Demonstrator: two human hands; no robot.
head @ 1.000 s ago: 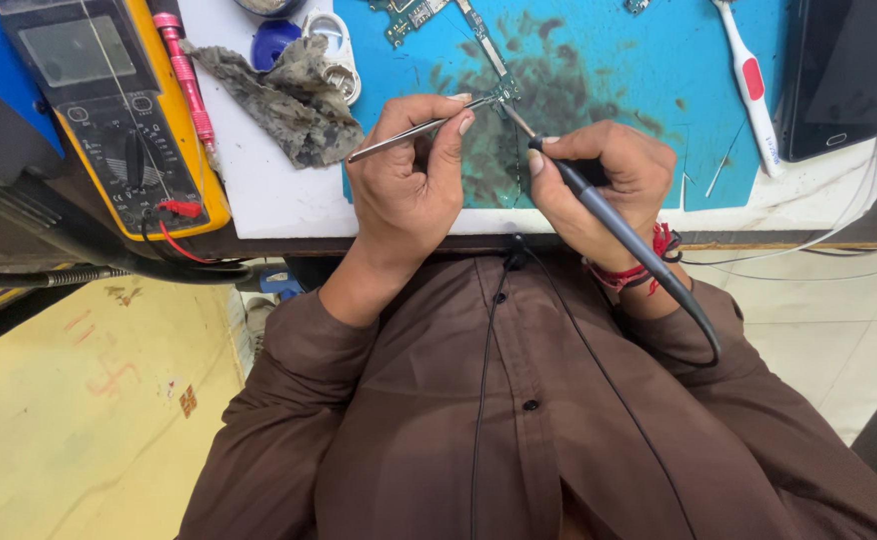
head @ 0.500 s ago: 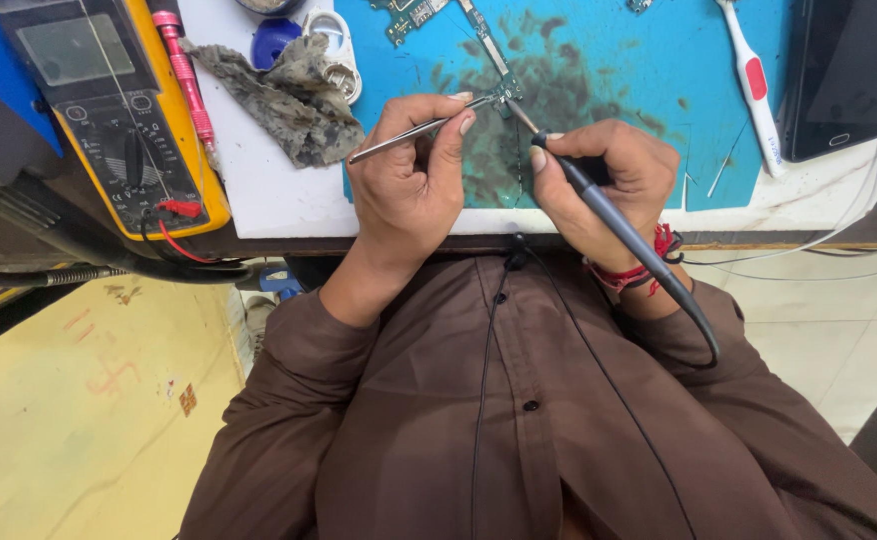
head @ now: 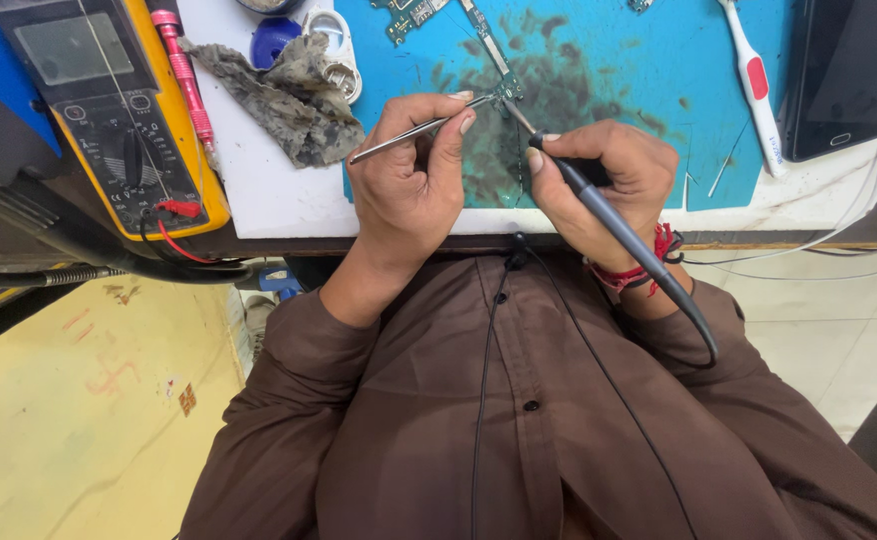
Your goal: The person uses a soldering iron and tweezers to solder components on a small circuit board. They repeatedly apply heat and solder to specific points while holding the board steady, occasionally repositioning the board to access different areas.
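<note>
- On the blue mat (head: pixel 659 90), left hand (head: pixel 414 190) grips tweezers (head: pixel 414 132), right hand (head: pixel 609 185) grips iron (head: pixel 599 205).
- Both tips meet at the board (head: pixel 507 90); a slip could lift a part or burn fingers (head: pixel 459 110).

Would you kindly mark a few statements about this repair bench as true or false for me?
1. The left hand holds tweezers. True.
2. The right hand holds a toothbrush. False: it holds a soldering iron; the toothbrush lies untouched on the blue mat.
3. The multimeter lies left of the hands. True.
4. The rag covers the circuit board. False: it lies apart, on the white surface.
</note>
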